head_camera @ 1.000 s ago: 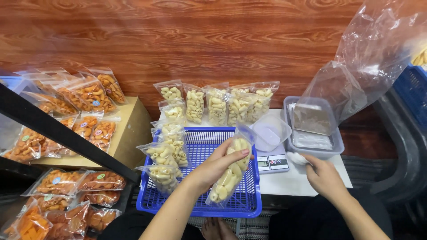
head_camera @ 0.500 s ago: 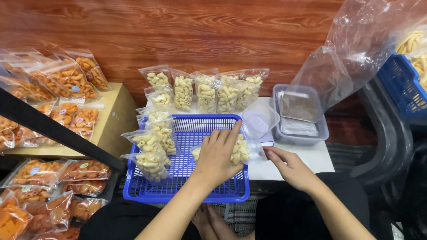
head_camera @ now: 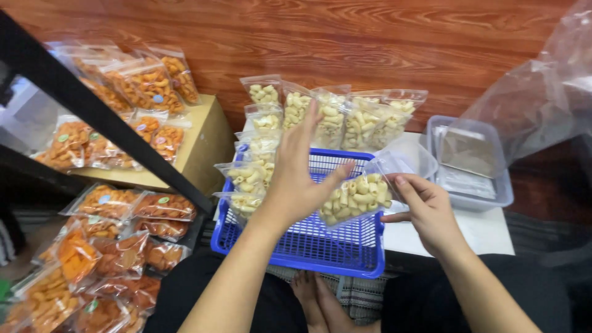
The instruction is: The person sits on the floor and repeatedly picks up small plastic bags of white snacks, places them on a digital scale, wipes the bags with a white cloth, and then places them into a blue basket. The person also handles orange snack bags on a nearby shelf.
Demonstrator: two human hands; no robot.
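A clear bag of pale tube-shaped snacks (head_camera: 361, 196) hangs over the blue plastic basket (head_camera: 320, 250). My right hand (head_camera: 425, 209) pinches the bag's right end. My left hand (head_camera: 299, 176) lies against the bag's left side with its fingers spread and raised. More bags of the same pale snacks (head_camera: 250, 176) are stacked along the basket's left side, and a row of them (head_camera: 336, 117) leans on the wooden wall behind it.
A clear lidded tub (head_camera: 468, 163) stands on the white tabletop (head_camera: 487, 231) at right. A large clear plastic bag (head_camera: 542, 105) hangs at the far right. Bags of orange snacks (head_camera: 132, 86) cover a wooden box and the floor at left. A black bar (head_camera: 92, 105) slants across the left.
The bag has been lifted off the basket floor and turned sideways. My right hand moved from the white tabletop onto the bag's end. My left hand opened its fingers.
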